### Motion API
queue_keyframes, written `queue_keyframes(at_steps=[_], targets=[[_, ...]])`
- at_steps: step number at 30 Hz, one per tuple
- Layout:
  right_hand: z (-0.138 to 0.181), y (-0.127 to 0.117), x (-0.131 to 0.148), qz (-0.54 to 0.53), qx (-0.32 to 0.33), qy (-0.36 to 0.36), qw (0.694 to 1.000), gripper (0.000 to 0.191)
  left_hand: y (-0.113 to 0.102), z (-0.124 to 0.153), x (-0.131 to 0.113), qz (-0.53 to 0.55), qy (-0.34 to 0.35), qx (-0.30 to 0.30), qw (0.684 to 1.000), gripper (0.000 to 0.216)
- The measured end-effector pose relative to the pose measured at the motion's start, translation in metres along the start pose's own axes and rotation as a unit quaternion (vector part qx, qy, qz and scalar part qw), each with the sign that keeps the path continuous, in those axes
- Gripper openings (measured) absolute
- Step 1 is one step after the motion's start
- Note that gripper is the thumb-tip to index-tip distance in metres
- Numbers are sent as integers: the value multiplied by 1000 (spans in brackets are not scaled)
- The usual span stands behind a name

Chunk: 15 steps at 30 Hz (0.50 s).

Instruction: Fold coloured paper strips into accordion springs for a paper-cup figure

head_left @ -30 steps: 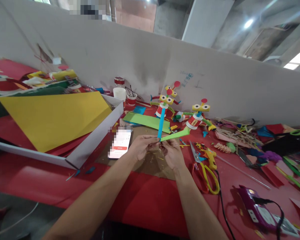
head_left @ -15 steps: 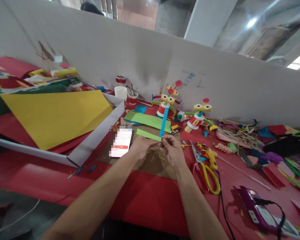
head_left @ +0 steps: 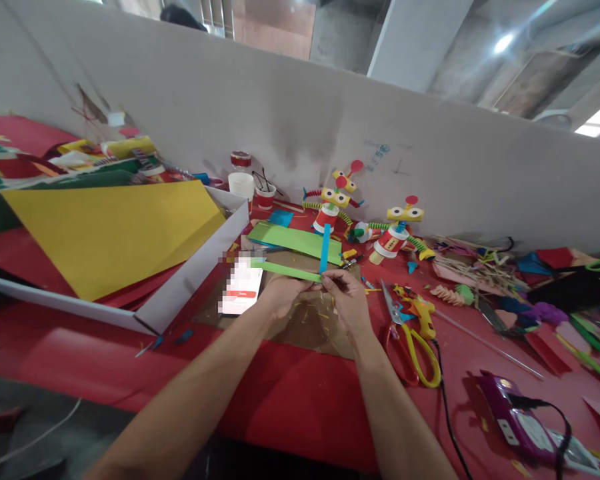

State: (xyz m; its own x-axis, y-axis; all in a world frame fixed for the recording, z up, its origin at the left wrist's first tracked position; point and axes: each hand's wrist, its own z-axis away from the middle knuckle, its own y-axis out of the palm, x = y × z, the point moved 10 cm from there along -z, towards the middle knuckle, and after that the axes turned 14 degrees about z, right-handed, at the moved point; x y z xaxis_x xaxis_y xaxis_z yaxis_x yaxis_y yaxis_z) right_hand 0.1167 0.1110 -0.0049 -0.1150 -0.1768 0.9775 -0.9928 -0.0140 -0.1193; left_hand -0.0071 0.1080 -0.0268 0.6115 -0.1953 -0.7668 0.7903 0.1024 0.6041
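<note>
My left hand (head_left: 283, 295) and my right hand (head_left: 349, 299) meet above a brown cardboard mat (head_left: 307, 325). Both pinch the crossed ends of two paper strips. The green strip (head_left: 286, 269) runs left from the pinch, low over the table. Straight up and away from my fingers stands the blue strip (head_left: 325, 249). Behind the strips lies a green paper sheet (head_left: 295, 240). Two paper-cup figures (head_left: 330, 207) with yellow eyes and spring arms stand near the wall; the second figure (head_left: 393, 235) is to the right.
A white box (head_left: 193, 270) holding yellow paper (head_left: 113, 227) sits left. A phone (head_left: 243, 285) lies beside my left hand. Yellow-handled scissors (head_left: 410, 337) and a glue gun (head_left: 417, 310) lie right, with a purple device (head_left: 513, 417), cables and paper scraps. A white wall (head_left: 300, 127) backs the red table.
The green strip swung from pointing right to pointing left across the blue strip, then dropped lower. Both hands stayed pinched at the crossing.
</note>
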Motion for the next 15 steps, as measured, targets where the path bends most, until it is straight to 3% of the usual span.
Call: queue_keyframes(at_steps=[6,11,15], targets=[[2,-6,8,12,-33,-21,999,13,12,0,-2,5,3,85,996,13],[2,-8,11,-43,-53,-38,997,17,20,7,-10,20,25,107,994,21],[2,-6,1,-78,-60,-6,995,22,20,7,-8,18,19,103,994,26]])
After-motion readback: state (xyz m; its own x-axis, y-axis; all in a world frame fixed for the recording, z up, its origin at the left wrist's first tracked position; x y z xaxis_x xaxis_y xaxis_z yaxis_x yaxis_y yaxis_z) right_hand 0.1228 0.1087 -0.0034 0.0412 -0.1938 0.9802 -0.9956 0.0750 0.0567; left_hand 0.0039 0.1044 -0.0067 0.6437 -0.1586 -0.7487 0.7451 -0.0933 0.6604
